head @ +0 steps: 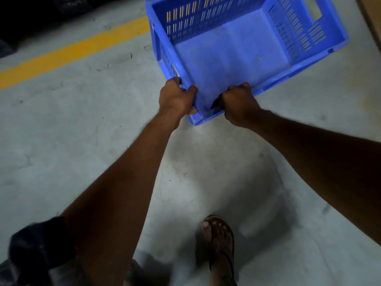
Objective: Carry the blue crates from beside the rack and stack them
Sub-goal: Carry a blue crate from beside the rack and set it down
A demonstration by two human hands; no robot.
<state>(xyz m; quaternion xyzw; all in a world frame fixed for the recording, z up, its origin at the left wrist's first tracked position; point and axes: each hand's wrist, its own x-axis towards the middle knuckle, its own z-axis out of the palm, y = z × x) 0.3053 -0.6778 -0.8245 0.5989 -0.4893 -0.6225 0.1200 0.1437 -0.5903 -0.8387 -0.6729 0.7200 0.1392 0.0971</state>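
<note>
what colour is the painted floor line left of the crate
Yellow: a solid painted line on the grey concrete floor, clearest in the head view.

crate (237, 65) ahead, floor stripe (72, 52) to its left, foot (218, 244) behind.

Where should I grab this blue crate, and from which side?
Likely at the short ends, one hand from each: the blue crate is wide and its far end wall has a handle cutout. Left hand and right hand both grip the near corner's rim.
</note>
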